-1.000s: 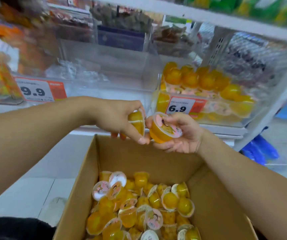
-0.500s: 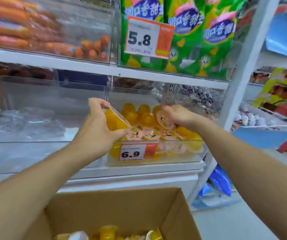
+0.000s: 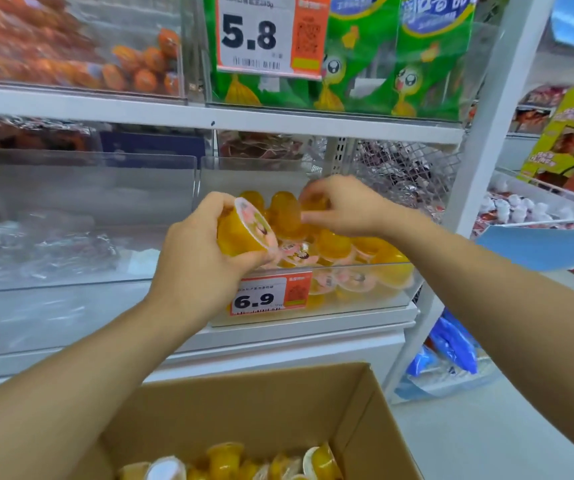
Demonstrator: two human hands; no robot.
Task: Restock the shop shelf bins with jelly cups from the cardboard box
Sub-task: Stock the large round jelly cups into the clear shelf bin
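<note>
A person's left hand (image 3: pixel 202 268) grips an orange jelly cup (image 3: pixel 244 230) at the front of a clear shelf bin (image 3: pixel 313 306), fingers wrapped under and around the cup, which is tilted so its printed foil lid faces right. The right hand (image 3: pixel 344 206) reaches deeper over the same bin, fingertips curled onto a second cup (image 3: pixel 313 206) resting on top of the pile; whether the cup is pinched or merely touched cannot be told. The bin is heaped with more jelly cups (image 3: pixel 344 251), some dome-up, some showing lids through the front wall, and carries a price tag (image 3: pixel 271 292) reading 6.9. To its left sits a neighbouring clear bin (image 3: pixel 81 216) holding only crumpled clear wrap. On the shelf above, green snack bags (image 3: pixel 396 53) stand behind a 5.8 tag (image 3: pixel 264 32), beside a bin of orange sausages (image 3: pixel 70 46). Below both forearms, an open cardboard box (image 3: pixel 278 407) holds further jelly cups at the lower edge of the view.
</note>
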